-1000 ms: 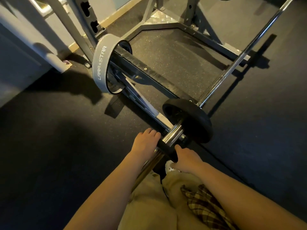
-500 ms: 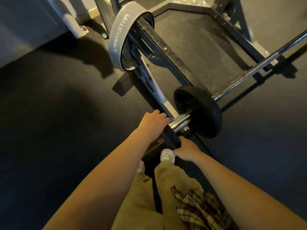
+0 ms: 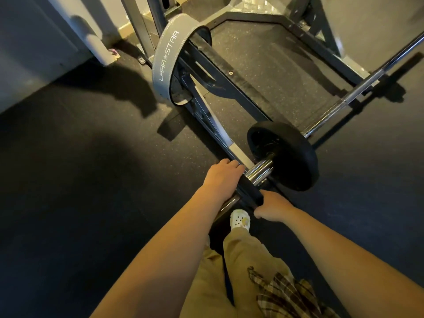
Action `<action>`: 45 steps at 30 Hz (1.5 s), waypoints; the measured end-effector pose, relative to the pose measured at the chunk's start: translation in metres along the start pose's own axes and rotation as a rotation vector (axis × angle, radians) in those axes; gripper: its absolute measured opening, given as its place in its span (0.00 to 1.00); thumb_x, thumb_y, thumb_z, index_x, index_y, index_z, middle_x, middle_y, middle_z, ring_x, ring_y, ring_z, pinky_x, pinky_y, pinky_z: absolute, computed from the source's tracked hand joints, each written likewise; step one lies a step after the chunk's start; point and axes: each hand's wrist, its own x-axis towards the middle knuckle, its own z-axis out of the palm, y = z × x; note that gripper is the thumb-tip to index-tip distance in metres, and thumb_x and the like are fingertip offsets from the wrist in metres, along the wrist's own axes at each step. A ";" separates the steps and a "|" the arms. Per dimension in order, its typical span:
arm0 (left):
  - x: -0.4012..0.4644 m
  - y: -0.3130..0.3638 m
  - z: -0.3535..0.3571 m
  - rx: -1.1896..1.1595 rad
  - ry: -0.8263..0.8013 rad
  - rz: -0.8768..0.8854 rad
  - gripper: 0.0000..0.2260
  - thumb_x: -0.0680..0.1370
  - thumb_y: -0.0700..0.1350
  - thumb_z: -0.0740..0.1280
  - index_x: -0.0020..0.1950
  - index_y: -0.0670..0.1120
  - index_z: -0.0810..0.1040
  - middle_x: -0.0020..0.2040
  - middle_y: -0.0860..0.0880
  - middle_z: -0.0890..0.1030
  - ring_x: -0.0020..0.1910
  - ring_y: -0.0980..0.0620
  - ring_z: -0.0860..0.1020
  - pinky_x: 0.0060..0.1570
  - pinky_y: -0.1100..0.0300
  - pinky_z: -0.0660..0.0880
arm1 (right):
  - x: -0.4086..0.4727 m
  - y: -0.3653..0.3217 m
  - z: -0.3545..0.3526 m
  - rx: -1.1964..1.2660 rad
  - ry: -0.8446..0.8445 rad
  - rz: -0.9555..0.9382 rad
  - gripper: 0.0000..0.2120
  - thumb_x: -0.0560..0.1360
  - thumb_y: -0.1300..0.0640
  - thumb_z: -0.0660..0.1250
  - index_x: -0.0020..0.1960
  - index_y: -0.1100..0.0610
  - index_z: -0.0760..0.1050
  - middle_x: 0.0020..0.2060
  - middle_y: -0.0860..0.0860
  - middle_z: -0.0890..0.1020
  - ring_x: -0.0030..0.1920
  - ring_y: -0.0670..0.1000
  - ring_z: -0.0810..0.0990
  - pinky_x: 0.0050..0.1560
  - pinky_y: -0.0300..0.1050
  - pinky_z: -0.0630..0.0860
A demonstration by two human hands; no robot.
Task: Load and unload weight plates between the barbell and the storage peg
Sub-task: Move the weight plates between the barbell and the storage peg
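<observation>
Head view: hands (image 3: 223,177) hide most of small plate (image 3: 250,193).

arms: bare to past the elbow, no sleeves in view | trousers (image 3: 243,271): khaki, loose | plaid cloth (image 3: 286,294): brown-cream check, at 5 o'clock of trousers | shoe (image 3: 239,220): white perforated clog, yellow charm
</observation>
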 end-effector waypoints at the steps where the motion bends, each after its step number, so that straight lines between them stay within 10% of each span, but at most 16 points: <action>1: 0.001 0.002 0.002 -0.002 -0.011 -0.002 0.26 0.75 0.40 0.70 0.71 0.47 0.66 0.69 0.47 0.70 0.70 0.45 0.66 0.65 0.48 0.70 | 0.001 0.000 -0.006 -0.029 -0.040 -0.004 0.18 0.70 0.58 0.70 0.57 0.49 0.69 0.49 0.49 0.77 0.48 0.49 0.76 0.45 0.43 0.72; 5: -0.002 0.000 0.010 -0.024 0.009 0.008 0.28 0.74 0.40 0.71 0.72 0.47 0.64 0.71 0.47 0.67 0.74 0.44 0.61 0.66 0.48 0.71 | 0.002 -0.002 -0.012 -0.143 -0.089 -0.021 0.24 0.69 0.55 0.72 0.62 0.49 0.68 0.53 0.50 0.77 0.50 0.50 0.77 0.50 0.45 0.76; 10: -0.006 -0.017 0.018 -0.124 0.028 0.071 0.25 0.76 0.40 0.69 0.72 0.50 0.66 0.73 0.50 0.66 0.77 0.48 0.56 0.70 0.47 0.66 | -0.021 -0.002 0.039 0.078 0.328 0.045 0.12 0.75 0.53 0.68 0.57 0.51 0.72 0.48 0.48 0.80 0.49 0.49 0.80 0.50 0.44 0.77; 18: 0.000 -0.018 0.015 -0.215 0.047 -0.046 0.21 0.75 0.41 0.69 0.67 0.50 0.69 0.67 0.49 0.71 0.68 0.49 0.69 0.66 0.51 0.71 | -0.009 -0.012 -0.001 -0.085 0.100 -0.005 0.09 0.74 0.53 0.69 0.53 0.52 0.74 0.44 0.48 0.79 0.45 0.48 0.79 0.45 0.42 0.74; 22: 0.001 -0.022 0.007 -0.198 -0.020 -0.045 0.21 0.75 0.38 0.69 0.65 0.49 0.69 0.65 0.49 0.72 0.66 0.49 0.70 0.64 0.49 0.72 | -0.019 -0.019 0.023 -0.100 0.304 0.026 0.09 0.76 0.49 0.67 0.52 0.52 0.73 0.43 0.47 0.77 0.43 0.47 0.77 0.41 0.41 0.71; 34: -0.024 -0.009 0.023 0.005 0.065 0.063 0.24 0.77 0.43 0.68 0.71 0.50 0.64 0.73 0.49 0.64 0.75 0.46 0.57 0.61 0.51 0.73 | -0.023 0.013 0.048 0.128 0.206 0.001 0.23 0.76 0.51 0.69 0.68 0.50 0.67 0.59 0.50 0.79 0.61 0.51 0.77 0.61 0.48 0.74; 38: -0.029 -0.017 0.028 -0.071 0.087 0.074 0.23 0.77 0.42 0.67 0.70 0.52 0.65 0.73 0.53 0.63 0.76 0.48 0.53 0.61 0.48 0.72 | -0.026 0.009 0.050 0.083 0.222 -0.035 0.18 0.76 0.50 0.68 0.64 0.49 0.69 0.54 0.48 0.80 0.56 0.50 0.79 0.54 0.43 0.76; 45: -0.014 -0.063 0.023 -0.292 -0.128 -0.143 0.15 0.77 0.38 0.64 0.60 0.53 0.69 0.62 0.50 0.74 0.56 0.47 0.77 0.57 0.47 0.74 | -0.034 -0.040 0.028 -0.212 0.328 -0.184 0.15 0.78 0.43 0.63 0.57 0.53 0.73 0.46 0.49 0.81 0.47 0.50 0.82 0.49 0.47 0.79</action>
